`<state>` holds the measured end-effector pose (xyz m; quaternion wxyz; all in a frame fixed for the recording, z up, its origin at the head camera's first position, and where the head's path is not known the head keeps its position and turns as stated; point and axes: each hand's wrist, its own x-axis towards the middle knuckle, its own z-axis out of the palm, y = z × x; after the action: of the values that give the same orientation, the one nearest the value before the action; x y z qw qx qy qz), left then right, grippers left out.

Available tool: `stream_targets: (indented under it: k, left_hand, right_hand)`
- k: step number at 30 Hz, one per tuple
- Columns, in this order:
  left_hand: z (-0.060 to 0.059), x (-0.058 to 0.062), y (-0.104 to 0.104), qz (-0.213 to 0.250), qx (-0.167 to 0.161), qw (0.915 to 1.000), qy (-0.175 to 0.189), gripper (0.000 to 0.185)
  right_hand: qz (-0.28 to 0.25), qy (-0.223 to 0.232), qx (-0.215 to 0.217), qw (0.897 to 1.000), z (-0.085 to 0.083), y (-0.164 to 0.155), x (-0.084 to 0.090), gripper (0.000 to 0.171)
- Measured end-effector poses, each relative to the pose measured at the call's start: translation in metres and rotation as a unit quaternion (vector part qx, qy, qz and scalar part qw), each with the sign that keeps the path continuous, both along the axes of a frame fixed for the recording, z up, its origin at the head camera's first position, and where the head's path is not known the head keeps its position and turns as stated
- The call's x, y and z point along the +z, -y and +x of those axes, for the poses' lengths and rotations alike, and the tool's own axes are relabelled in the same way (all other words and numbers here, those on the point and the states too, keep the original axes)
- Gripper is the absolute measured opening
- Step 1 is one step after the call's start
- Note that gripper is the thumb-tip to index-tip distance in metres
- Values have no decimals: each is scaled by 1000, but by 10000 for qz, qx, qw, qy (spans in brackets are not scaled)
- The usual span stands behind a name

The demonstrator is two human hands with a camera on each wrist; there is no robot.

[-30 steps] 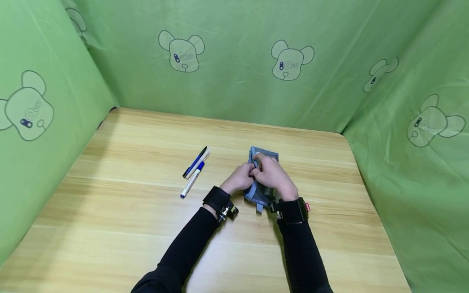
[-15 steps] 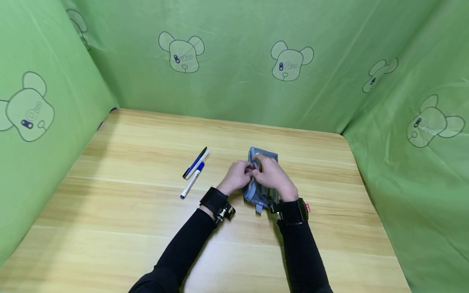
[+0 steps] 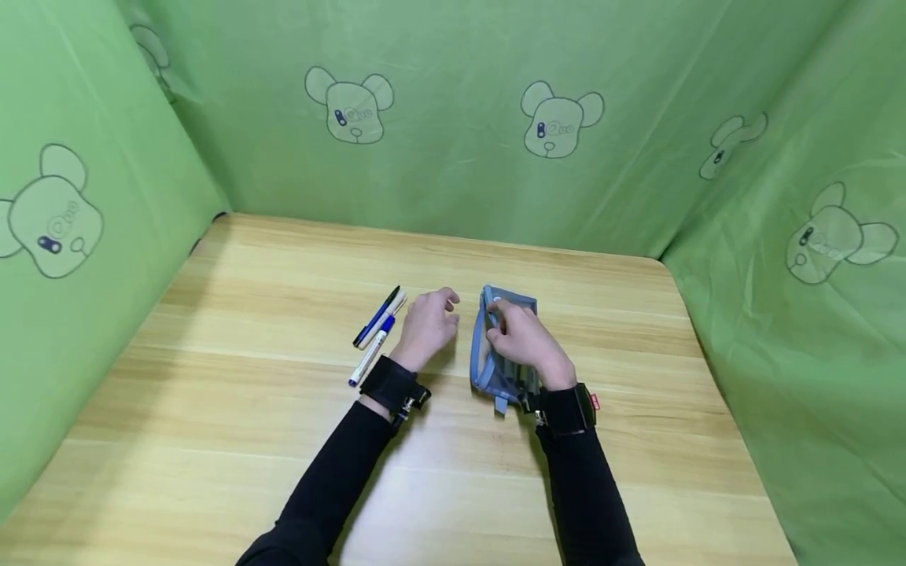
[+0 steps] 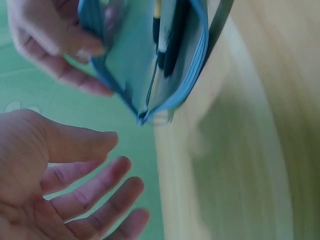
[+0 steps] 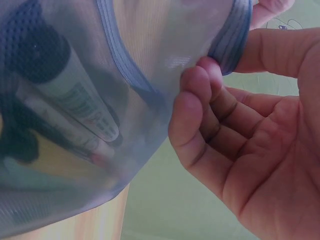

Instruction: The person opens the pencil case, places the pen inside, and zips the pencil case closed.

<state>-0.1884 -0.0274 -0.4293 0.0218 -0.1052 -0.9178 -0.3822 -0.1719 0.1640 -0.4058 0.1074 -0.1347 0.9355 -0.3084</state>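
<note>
In the head view a blue-grey mesh pencil case (image 3: 495, 384) stands on the table with its zipped mouth gaping. My right hand (image 3: 527, 338) pinches the zipper edge between thumb and fingers, as the right wrist view shows. Through the mesh there, a marker with a dark cap (image 5: 75, 90) and other pens show. My left hand (image 3: 425, 326) is off the case, fingers spread and loosely bent, holding nothing. Just left of it lie a dark blue pen (image 3: 377, 316), a pale pen partly overlapped by it, and a white marker with blue ends (image 3: 370, 354).
The wood-grain table (image 3: 212, 409) ends at the back and sides against green curtains (image 3: 453, 157) printed with bear heads. A small fabric tab (image 3: 501, 405) sticks out from the near end of the case.
My left hand has let go of the pencil case edge and moved left toward the pens. The case's mouth now shows wider; the right hand has stayed in place.
</note>
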Motion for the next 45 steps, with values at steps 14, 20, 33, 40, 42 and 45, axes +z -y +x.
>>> stream_targets:
  k: [14, 20, 33, 40, 42, 45]
  left_hand:
    - [8, -2, 63, -437, 990, 9934, 378, 36]
    - [12, -5, 85, -742, 1142, 9886, 647, 22]
    - [15, -7, 92, -1028, 1093, 9821, 1137, 25]
    - [16, -7, 89, -1039, 1142, 9823, 1060, 12]
    - [16, -7, 88, -1036, 1160, 9821, 1067, 8]
    - [17, -7, 86, -1055, 1173, 9817, 1066, 10]
  right_hand:
    - [-100, 118, 62, 9999, 2, -1, -1, 49]
    - [-91, 168, 91, 9998, 1, 0, -2, 50]
    - [-62, 209, 43, 9998, 1, 2, -2, 49]
    - [-71, 203, 35, 9998, 0, 1, -4, 48]
    - [-78, 192, 54, 9998, 0, 1, -4, 48]
    - [-81, 199, 83, 9997, 0, 1, -3, 48]
